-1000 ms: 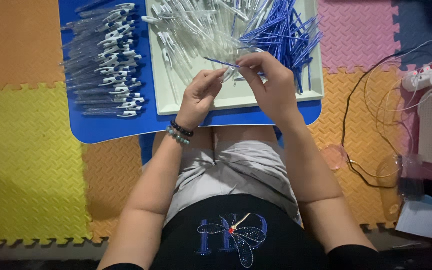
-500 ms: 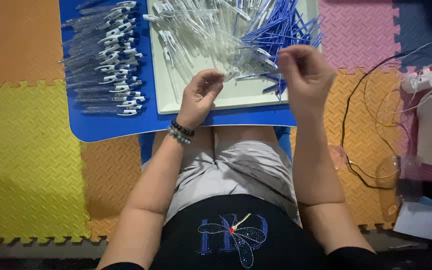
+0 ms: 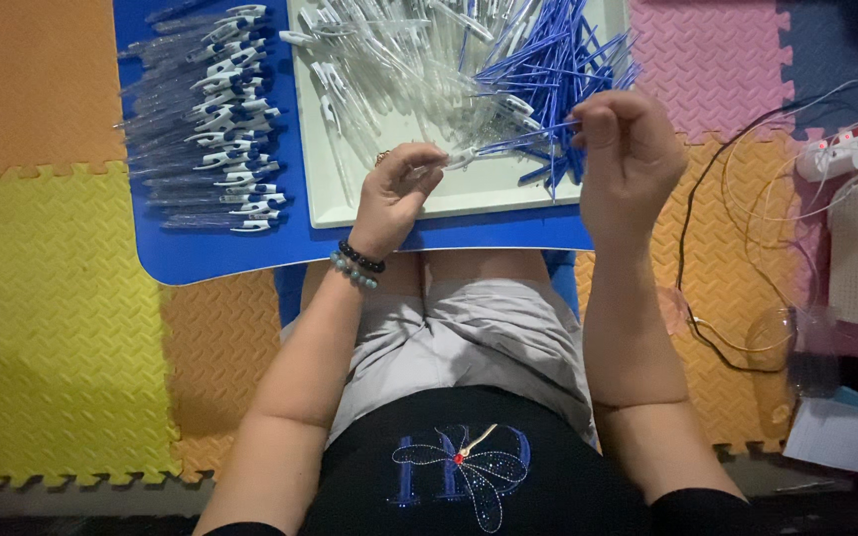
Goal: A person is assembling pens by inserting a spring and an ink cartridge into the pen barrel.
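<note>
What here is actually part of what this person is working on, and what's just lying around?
In use:
left hand holding a clear pen barrel
right hand pinching a blue refill
white tray of loose barrels and refills
pile of assembled pens on the blue table

Lying about:
power strip
loose cables
foam floor mats

At one second before, both hands met at the near edge of the pale rectangular tray, working one piece together. They have since separated. The right hand has drawn away toward 3 o'clock, fingers pinched on a thin blue plastic refill. The left hand has stayed close to its earlier spot and now pinches a clear plastic pen barrel. The refill spans the gap, its far tip meeting the barrel.
</note>
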